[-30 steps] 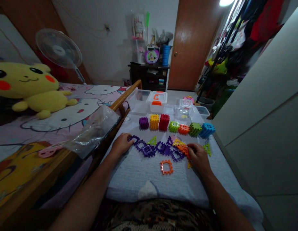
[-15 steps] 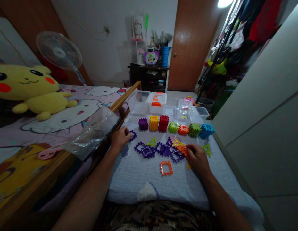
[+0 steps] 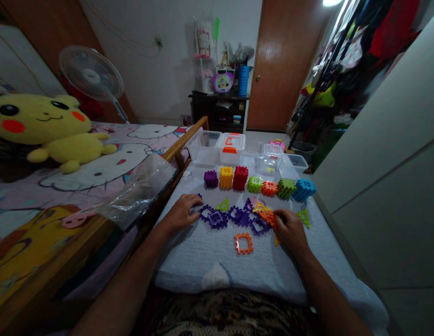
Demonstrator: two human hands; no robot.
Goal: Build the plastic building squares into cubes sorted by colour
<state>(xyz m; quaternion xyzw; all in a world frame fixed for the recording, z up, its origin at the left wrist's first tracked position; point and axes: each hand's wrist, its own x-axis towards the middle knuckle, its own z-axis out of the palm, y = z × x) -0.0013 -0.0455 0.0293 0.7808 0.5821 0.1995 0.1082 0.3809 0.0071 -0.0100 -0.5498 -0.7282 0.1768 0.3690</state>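
Observation:
Flat plastic puzzle tiles lie in a cluster on a pale blue cloth: several purple tiles, a green triangle and an orange square frame in front. My left hand rests palm down at the cluster's left end, fingers curled over a purple tile whose edge just shows. My right hand sits at the right end, fingers closed on an orange tile. Behind stands a row of built cubes: purple, yellow, red, green, orange, dark green, blue.
Clear plastic boxes stand behind the cubes. To the left a wooden bed rail, a crumpled plastic bag, a yellow plush toy and a fan. A grey wall panel runs along the right.
My left hand lifted a purple tile away to the back left, then came back down onto the left end of the cluster. My right hand stayed put.

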